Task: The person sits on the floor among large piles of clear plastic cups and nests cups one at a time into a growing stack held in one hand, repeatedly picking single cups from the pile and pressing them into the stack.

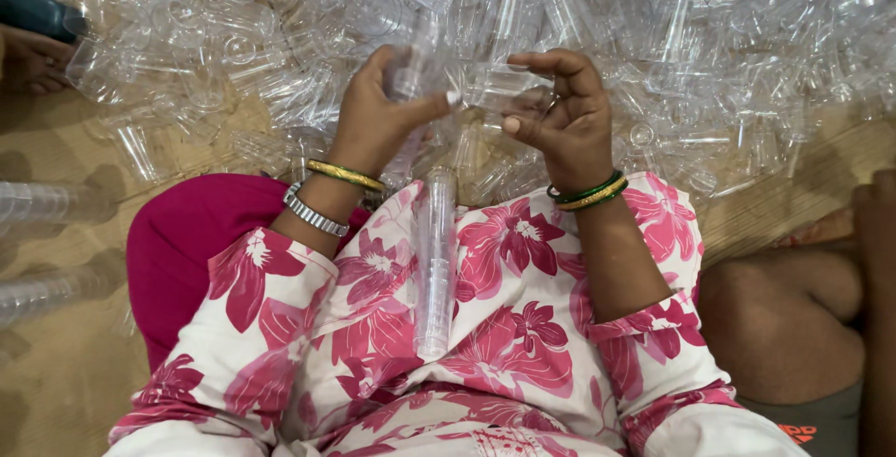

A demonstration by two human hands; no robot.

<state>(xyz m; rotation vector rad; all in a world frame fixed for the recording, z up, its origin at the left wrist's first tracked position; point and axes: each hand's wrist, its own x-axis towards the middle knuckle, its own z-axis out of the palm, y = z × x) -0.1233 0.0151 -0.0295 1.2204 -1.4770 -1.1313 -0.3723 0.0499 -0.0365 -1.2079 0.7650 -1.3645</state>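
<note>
Head view, looking down into the lap.

Largest: a heap of clear plastic cups [653, 37] is spread across the whole upper field, edge to edge, tumbled at all angles on a woven mat [56, 392]. Further stacked cups [47, 203] are laid on their sides at the left margin.

Next: a nested column of cups [435, 266] is rested lengthwise on the floral tunic [523, 326], open end towards the hands, lying between the two forearms.

Smaller: the left hand [373, 121] is curled about a single clear cup [411, 70], thumb stretched rightward. The right hand [565, 116] is closed around a second cup [499, 85], held on its side, forefinger arched over the top. The two cups are brought mouth to base, nearly touching; whether one is already partly seated in the other cannot be told through the clear walls.

Handling: thin walls are judged easily crushed, so a light pinch near the rim is advised, with the axes lined up before sliding so nothing jams.

Room: little free space is left ahead, the heap being just beyond the fingertips. A neighbour's knee [775, 326] crowds the right edge and a bare foot [33, 60] the upper left. The lap column is unsupported and could be rolled off by an elbow.
</note>
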